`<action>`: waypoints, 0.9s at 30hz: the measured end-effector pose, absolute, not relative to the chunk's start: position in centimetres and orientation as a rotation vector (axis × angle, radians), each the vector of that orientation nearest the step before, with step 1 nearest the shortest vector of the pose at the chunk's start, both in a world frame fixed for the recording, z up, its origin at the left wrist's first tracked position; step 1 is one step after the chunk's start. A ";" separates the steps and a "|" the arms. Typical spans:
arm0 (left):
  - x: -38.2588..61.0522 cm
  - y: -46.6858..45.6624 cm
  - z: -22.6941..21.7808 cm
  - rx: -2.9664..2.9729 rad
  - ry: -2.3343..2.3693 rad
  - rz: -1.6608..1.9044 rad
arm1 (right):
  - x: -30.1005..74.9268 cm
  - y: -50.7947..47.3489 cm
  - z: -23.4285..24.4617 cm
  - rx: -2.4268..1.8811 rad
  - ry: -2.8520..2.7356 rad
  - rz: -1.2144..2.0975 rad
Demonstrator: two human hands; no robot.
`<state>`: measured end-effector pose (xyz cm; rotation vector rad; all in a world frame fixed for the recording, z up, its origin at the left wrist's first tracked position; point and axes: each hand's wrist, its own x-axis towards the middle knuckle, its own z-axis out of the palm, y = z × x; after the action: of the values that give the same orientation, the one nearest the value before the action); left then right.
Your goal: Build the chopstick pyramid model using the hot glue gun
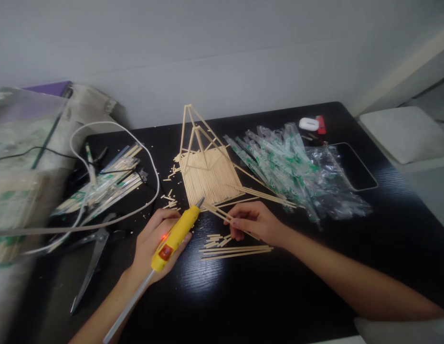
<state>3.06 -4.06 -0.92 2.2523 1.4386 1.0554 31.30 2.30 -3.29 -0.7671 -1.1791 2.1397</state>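
My left hand [152,239] is closed around a yellow hot glue gun [177,236], its nozzle pointing up and away, with a clear glue stick [129,306] protruding from its back end. My right hand [256,220] pinches thin wooden sticks [218,211], whose far ends lie close to the nozzle; I cannot tell if they touch it. Just beyond both hands lies a flat panel of wooden sticks [216,177] set side by side. A pointed frame of sticks [196,138] rises at its far end. Loose long sticks [236,253] and short cut pieces [215,240] rest nearer me.
Torn plastic wrappers [279,157] cover the right side, beside a phone [354,165] and a white case [309,124]. On the left are pliers [95,263], wrapped sticks [111,184] and a looping white cable [155,167]. A wall [222,62] stands behind the black table [279,296].
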 end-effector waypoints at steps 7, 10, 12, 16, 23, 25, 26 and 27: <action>3.0 -3.9 -1.0 2.279 1.414 1.055 | 31.3 2.3 -3.4 -0.752 -1.180 2.139; 3.0 -4.0 -1.1 2.255 1.428 1.057 | 31.3 2.3 -3.5 -0.757 -1.185 2.137; 2.9 -4.1 -1.1 2.259 1.416 1.053 | 31.3 2.2 -3.5 -0.755 -1.185 2.134; 2.9 -4.1 -1.3 2.276 1.379 1.031 | 31.2 2.3 -3.6 -0.764 -1.195 2.122; 3.4 -4.4 -1.0 2.231 1.353 1.055 | 31.2 2.5 -3.2 -0.755 -1.236 2.068; 3.3 -4.4 -1.1 2.208 1.373 1.040 | 31.1 2.5 -3.1 -0.761 -1.258 2.045; 3.2 -4.4 -1.1 2.199 1.379 1.027 | 31.1 2.5 -3.2 -0.764 -1.259 2.033; 3.1 -4.4 -1.2 2.190 1.389 1.018 | 31.0 2.4 -3.2 -0.763 -1.252 2.022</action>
<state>3.11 -4.44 -1.18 2.1900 1.3892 1.0175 31.02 2.44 -3.20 -0.7627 -1.2521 2.0225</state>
